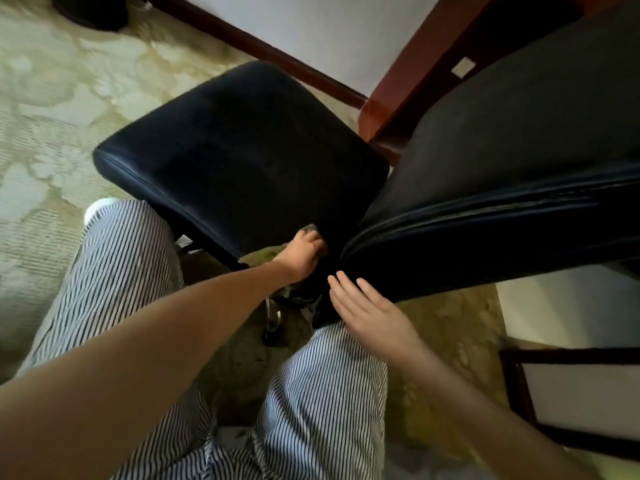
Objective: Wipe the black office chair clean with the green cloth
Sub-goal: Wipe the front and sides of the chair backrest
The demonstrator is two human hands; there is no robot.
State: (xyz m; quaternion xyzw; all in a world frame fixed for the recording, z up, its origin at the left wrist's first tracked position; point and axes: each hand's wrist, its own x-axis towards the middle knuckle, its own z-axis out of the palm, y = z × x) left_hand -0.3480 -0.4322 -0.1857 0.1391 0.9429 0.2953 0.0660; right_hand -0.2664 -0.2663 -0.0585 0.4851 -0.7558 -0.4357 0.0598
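Progress cannot be read off the surface: the black office chair (pixel 242 150) shows no clear line between wiped and unwiped areas, and the frame is blurred. Treat the job as under way.

Your left hand (pixel 304 252) grips the green cloth (pixel 263 255), bunched at the rear corner of the seat in the lower centre of the frame, just beside the crease where the backrest (pixel 502 150) begins. Your right hand (pixel 367 313) lies flat, fingers straight, against the lower edge of the backrest and holds nothing. The broad seat and the greyish backrest probably remain to be wiped.

Obstructions:
- Your striped trousers (pixel 131 271) stand close to the seat's near edge.
- A red-brown wooden desk (pixel 398 98) at upper right crowds the backrest.
- The chair base (pixel 273 317) sits below your hands on the patterned carpet (pixel 52 116).
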